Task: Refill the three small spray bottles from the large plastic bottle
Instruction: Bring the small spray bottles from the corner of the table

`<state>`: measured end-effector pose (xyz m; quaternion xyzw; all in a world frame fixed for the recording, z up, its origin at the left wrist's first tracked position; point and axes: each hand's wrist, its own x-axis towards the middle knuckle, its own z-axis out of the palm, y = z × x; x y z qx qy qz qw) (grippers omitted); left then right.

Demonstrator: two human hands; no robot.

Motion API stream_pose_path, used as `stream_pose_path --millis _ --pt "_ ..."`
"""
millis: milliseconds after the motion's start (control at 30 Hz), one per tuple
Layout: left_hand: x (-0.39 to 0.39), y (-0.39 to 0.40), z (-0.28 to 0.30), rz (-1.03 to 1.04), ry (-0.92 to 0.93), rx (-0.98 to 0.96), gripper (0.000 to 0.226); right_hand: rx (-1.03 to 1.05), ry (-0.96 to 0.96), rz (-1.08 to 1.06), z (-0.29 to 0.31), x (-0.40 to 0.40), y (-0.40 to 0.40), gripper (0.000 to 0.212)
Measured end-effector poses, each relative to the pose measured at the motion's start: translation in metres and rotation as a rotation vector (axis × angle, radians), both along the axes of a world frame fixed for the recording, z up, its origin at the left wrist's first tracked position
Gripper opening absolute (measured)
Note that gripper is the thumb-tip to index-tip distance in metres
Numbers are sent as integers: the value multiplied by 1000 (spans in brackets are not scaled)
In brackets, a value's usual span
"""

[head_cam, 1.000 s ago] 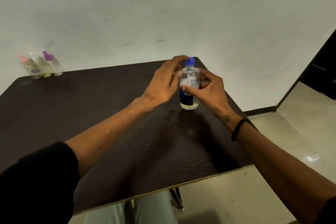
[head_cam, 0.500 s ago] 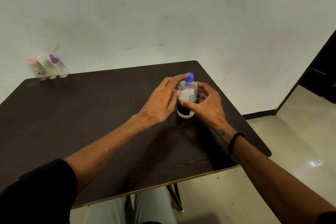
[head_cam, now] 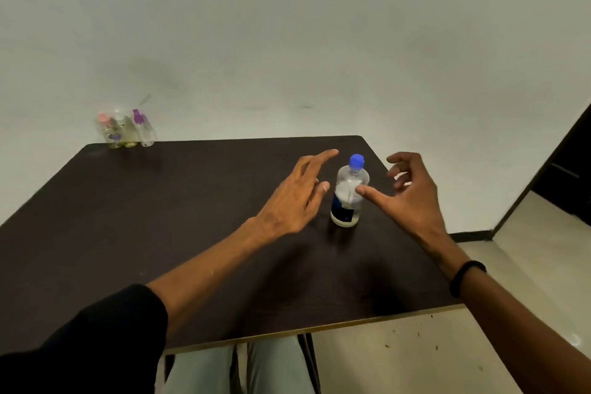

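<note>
- Dark brown table (head_cam: 160, 233) with a smooth matte top and a pale edge strip, set against a plain grey-white wall (head_cam: 287, 25); light floor (head_cam: 527, 265) at 3 o'clock.
- Large plastic bottle (head_cam: 348, 195) stands upright right of the table's centre, clear and rounded, blue screw cap (head_cam: 357, 160) on, dark label low on its body.
- Left hand (head_cam: 294, 198) at the bottle's 9 o'clock, fingers spread and released, holding nothing.
- Right hand (head_cam: 412, 195) at its 3 o'clock, fingers loosely curled, unclasped; thumb tip overlaps the bottle, contact unclear.
- Black band (head_cam: 467, 277) circles the right wrist.
- Three small spray bottles (head_cam: 126, 131) cluster together at the table's far left corner, about 10 o'clock, clear, blurred; pink, pale and purple tops. Nothing stands between them and the large bottle.
</note>
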<state>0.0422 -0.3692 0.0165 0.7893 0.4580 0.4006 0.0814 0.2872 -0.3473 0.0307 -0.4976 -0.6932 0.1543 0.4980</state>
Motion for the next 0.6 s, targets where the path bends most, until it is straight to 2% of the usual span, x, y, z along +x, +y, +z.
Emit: stream_pose_path --millis 133,267,367,600 --pt "-31 -10 8 37 -25 3 53 193 -1 12 24 -29 -17 54" --pt "-76 -4 4 124 -66 -8 46 236 2 140 29 -91 -17 45" --pt "-119 5 -3 218 -135 -17 41 187 28 219 20 -148 2 40" --pt "-239 37 -14 506 -407 -69 33 -108 117 316 -24 -300 82 27"
